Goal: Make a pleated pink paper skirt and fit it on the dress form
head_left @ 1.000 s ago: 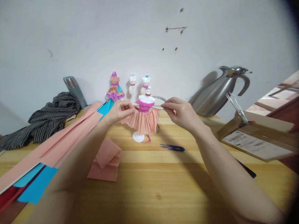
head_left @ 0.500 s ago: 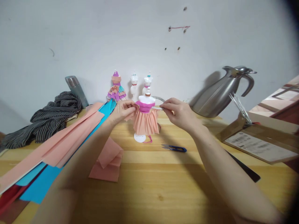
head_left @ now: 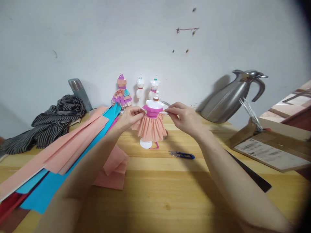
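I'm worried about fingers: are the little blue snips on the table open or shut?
Open: the blue snips show their two blade tips apart.

The vacuum jug [head_left: 224,100] is gleaming in smooth metal, the tabletop [head_left: 150,197] is showing wood grain, the pleated skirt [head_left: 152,127] is looking matt, papery

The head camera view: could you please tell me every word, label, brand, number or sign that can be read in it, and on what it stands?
No text can be read.
White label on the cardboard box: print and bars, too small and blurred to read.
Dressed mannequin, steel jug, flask, blue snips: no lettering visible.
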`<action>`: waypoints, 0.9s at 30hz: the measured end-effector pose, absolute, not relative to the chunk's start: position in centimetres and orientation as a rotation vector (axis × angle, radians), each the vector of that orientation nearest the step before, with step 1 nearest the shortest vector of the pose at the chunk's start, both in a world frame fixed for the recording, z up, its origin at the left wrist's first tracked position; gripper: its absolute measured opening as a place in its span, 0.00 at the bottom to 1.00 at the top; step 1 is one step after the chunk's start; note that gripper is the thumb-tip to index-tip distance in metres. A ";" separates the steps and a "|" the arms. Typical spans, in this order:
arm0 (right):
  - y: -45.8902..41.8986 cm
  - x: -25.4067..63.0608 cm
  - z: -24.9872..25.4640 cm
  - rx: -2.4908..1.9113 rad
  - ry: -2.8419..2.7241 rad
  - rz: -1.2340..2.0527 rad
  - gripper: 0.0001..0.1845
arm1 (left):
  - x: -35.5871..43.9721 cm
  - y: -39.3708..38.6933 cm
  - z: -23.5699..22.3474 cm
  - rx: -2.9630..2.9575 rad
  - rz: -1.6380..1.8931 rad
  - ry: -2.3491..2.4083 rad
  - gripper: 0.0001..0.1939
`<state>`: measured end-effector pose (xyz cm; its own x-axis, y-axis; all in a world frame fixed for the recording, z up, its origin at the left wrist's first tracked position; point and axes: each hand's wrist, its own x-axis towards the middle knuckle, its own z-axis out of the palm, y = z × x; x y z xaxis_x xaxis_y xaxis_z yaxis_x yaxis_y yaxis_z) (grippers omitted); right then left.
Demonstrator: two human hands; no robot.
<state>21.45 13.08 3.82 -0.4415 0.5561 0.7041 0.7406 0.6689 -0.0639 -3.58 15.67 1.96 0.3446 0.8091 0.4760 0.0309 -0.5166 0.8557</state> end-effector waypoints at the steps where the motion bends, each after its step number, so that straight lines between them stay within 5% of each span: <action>1: 13.2 21.4 3.8 -0.997 -2.157 -0.335 0.15 | -3.6 15.7 1.9 1.814 1.251 0.739 0.05; 27: 14.2 18.8 2.4 -0.933 -1.914 -0.346 0.12 | -3.0 16.5 -0.6 1.650 1.319 0.577 0.10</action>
